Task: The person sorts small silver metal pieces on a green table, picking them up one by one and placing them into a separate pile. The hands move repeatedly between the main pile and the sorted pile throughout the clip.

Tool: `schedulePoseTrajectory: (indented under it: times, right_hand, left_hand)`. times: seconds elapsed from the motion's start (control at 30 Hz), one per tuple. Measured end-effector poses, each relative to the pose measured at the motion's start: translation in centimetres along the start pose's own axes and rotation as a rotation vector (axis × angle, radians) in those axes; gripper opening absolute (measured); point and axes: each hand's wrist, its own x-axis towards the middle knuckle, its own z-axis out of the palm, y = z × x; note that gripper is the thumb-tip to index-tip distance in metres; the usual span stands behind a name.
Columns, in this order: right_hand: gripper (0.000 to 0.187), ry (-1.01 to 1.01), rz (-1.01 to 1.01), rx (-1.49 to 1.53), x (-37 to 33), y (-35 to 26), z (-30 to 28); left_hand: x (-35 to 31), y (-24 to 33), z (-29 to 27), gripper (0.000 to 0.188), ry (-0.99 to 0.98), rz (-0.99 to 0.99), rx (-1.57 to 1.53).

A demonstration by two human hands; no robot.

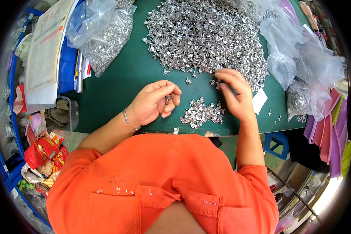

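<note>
My left hand (154, 102) is curled above the green table, its thumb and fingers closed on a small silvery metal part (168, 98). At the near edge of a large heap of similar metal parts (202, 35), my right hand (236, 93) bends over, thumb apart from the fingers. One or two loose parts lie by its fingertips; whether they touch cannot be made out. Between my hands, close to the table's front edge, sits a smaller pile of the parts (201, 113). A few single pieces (188, 80) are scattered between the two piles.
Clear plastic bags of metal parts stand at the back left (109, 43) and right (300, 97). A blue bin (68, 70) with papers and pens is at left. A white paper scrap (259, 100) lies beside my right wrist. A blue stool (277, 144) stands below the table.
</note>
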Motion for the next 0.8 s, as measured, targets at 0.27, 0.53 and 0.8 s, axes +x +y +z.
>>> schedulePoseTrajectory:
  times: [0.27,0.53,0.8]
  right_hand:
    - [0.019,0.168,0.120,-0.002,-1.8,0.8,-0.4]
    - [0.020,0.189,0.070,-0.181,-2.3,0.2,1.9]
    - [0.020,0.193,0.098,-0.136,-2.3,0.1,2.0]
  left_hand:
    - [0.2,0.2,0.0,0.027,-0.009,0.004,0.010]
    - [0.2,0.2,0.0,0.026,-0.019,0.017,0.018]
    - [0.2,0.2,0.0,0.025,-0.022,0.018,0.009]
